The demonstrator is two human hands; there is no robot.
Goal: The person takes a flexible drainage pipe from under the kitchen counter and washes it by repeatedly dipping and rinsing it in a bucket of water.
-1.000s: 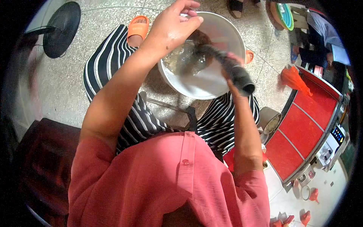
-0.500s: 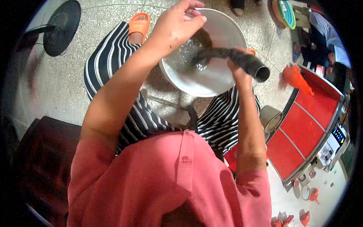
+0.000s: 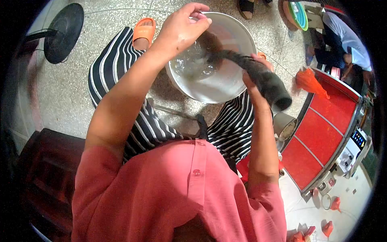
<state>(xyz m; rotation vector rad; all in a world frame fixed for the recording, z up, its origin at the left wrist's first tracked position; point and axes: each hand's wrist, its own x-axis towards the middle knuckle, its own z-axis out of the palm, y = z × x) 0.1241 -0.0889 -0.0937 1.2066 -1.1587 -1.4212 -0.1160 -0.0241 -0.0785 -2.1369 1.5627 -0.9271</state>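
Note:
A large pale metal basin [image 3: 201, 96] stands on the floor between my legs, with rippling, bubbling water [image 3: 191, 66] in it. My right hand [image 3: 258, 72] is wrapped around a thick black tube [image 3: 270, 82]. The tube's lower end slants into the basin over the water. Its wide, round upper end points toward me and is blurred by motion. My left hand [image 3: 183, 28] is wet and hangs over the basin's far left rim, fingers curled in toward the thumb. What these fingers hold, if anything, is hidden.
A red-topped table [image 3: 318, 137] with an orange bag [image 3: 310, 82] stands at the right. Beside it is a metal pot [image 3: 286, 127]. Another person [image 3: 346, 44] is at the upper right, near stacked colored basins [image 3: 298, 16]. A dark stool [image 3: 52, 169] stands left; a black round base [image 3: 64, 34] lies upper left.
The tube's upper end has swung down and toward me in my right hand. My left hand keeps its place by the rim. The whole view has shifted slightly.

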